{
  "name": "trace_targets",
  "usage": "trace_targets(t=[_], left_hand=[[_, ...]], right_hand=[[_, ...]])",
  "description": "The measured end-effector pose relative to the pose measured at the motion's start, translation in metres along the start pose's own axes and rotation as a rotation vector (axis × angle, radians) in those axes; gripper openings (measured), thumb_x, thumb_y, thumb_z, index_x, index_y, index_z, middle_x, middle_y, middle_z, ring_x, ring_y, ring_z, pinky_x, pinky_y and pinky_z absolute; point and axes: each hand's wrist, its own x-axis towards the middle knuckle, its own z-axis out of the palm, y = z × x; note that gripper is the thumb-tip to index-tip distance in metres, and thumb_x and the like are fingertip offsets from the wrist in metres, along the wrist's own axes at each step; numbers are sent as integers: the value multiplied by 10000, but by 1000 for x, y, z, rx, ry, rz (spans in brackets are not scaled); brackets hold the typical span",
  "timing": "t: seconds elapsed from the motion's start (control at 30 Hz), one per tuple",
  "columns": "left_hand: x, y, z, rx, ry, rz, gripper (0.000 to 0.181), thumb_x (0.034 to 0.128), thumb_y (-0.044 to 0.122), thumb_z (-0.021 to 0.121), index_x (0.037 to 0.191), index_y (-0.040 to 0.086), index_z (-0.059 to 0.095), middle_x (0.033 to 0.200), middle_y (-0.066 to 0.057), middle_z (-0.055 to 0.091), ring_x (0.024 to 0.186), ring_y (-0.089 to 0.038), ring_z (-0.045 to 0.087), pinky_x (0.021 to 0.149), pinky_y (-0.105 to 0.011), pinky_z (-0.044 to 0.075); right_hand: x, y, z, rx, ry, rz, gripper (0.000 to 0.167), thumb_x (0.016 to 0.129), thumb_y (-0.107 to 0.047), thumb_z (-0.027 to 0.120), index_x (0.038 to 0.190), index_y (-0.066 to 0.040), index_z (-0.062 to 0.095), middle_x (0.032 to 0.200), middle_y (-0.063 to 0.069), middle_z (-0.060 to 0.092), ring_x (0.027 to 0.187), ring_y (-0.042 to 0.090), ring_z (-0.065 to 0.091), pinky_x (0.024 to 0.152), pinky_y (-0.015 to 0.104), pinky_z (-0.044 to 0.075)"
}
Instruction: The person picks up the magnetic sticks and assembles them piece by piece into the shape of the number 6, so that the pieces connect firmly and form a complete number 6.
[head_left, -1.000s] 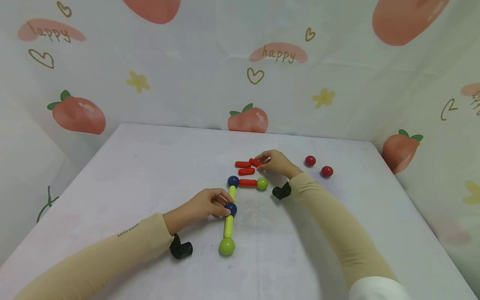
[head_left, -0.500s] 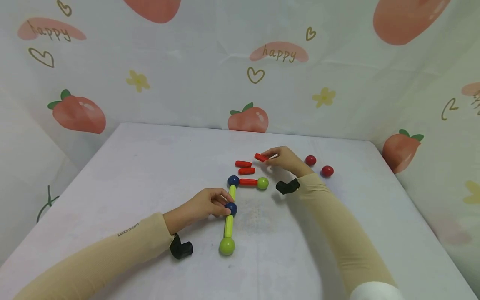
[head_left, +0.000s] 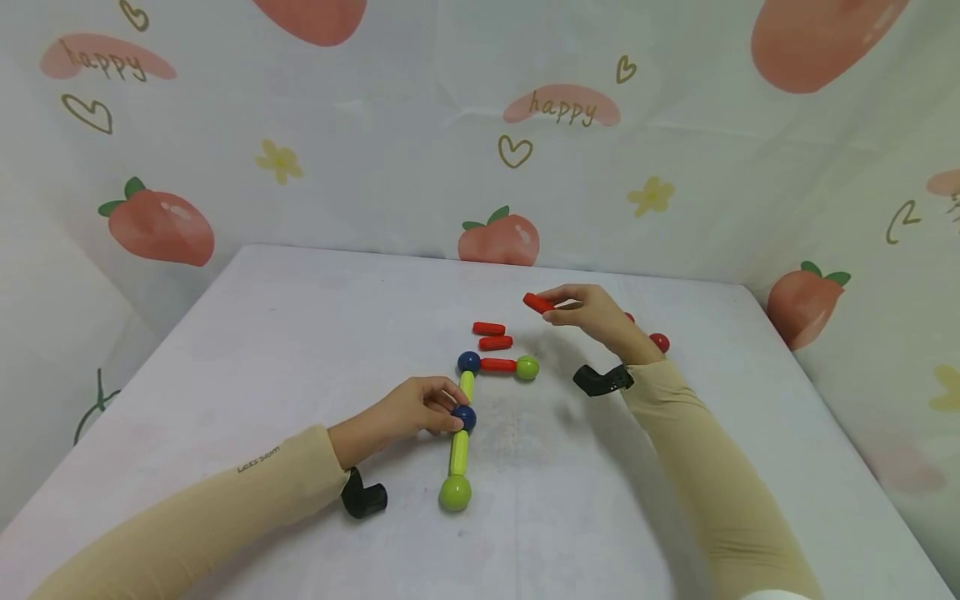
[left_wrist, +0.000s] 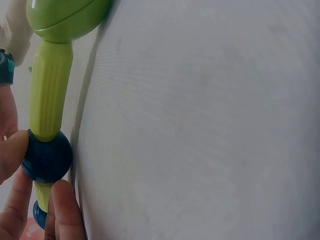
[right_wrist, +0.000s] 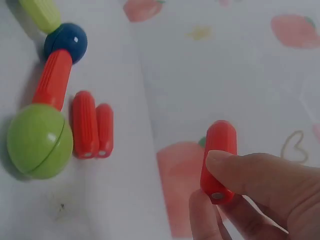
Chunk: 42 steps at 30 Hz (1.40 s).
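My left hand [head_left: 416, 410] pinches the middle blue ball [left_wrist: 47, 157] of an L-shaped chain between thumb and fingers. Lime rods [head_left: 458, 454] run from that ball to a green ball [head_left: 455, 493] on the near side and a second blue ball [head_left: 469, 362] on the far side. From the far blue ball, a red rod [head_left: 498, 365] leads right to another green ball [right_wrist: 40, 141]. Raised above the table, a loose red rod [right_wrist: 222, 135] with a small metal tip is pinched between thumb and fingers of my right hand [head_left: 592, 312].
Beyond the chain, two more red rods [head_left: 489, 329] lie side by side on the white table [head_left: 337, 308]. At the right, two red balls [head_left: 660, 342] are partly hidden by the right arm. A printed cloth backdrop [head_left: 375, 167] rises behind the table.
My right hand has picked the red rod up from beside the other two and carried it up and to the right. The left hand stays on the blue ball.
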Motion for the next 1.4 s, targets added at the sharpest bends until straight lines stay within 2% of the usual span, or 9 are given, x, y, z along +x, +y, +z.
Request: trace_targets(t=[0.37,0.57,0.73,0.9,1.2,1.4], left_hand=[[1,0,1,4,-4,3,263,832,72,746,1079,81,656,1021,-79,650,836,-156,595,688,-251,519],[1,0,1,0,3,-3,262,829,72,749,1074,83,657,1013,-78,650,829,-159,592,683,-250,521],[1,-1,1,3,7,-2,261,829,75,751,1072,85,658,1012,-77,649,831,-160,589,680,-249,517],[1,-1,1,1,9,-1,264,830,79,750,1077,87,657,1018,-75,648,837,-159,587,677,-246,510],[1,-4,0,-9,-1,-3,275,826,90,757,1082,89,657,1012,-76,646,826,-160,584,673,-251,512],[1,-3,0,-8,-1,2,274,828,87,753,1085,88,657,1021,-75,654,826,-160,586,682,-252,518]], right_hand=[[-24,-14,10,27,36,-61,367,904,-190,686,1265,-149,635,1240,109,625,1116,277,620,989,508,460],[-36,-15,21,-11,35,-93,351,895,-196,697,1243,-168,655,1231,69,642,1103,257,625,945,468,500],[-44,-12,35,-26,27,-115,336,895,-154,691,1230,-146,662,1216,76,651,1094,258,627,920,420,523],[-49,-5,49,-16,14,-120,329,892,-118,690,1220,-131,666,1201,74,653,1096,244,615,930,391,521],[-61,4,70,-40,-40,-187,290,881,-93,697,1169,-116,686,1142,62,664,1055,233,625,877,339,546],[-70,6,82,-75,-93,-177,281,881,-72,692,1158,-112,690,1153,69,644,1046,242,644,848,329,555]])
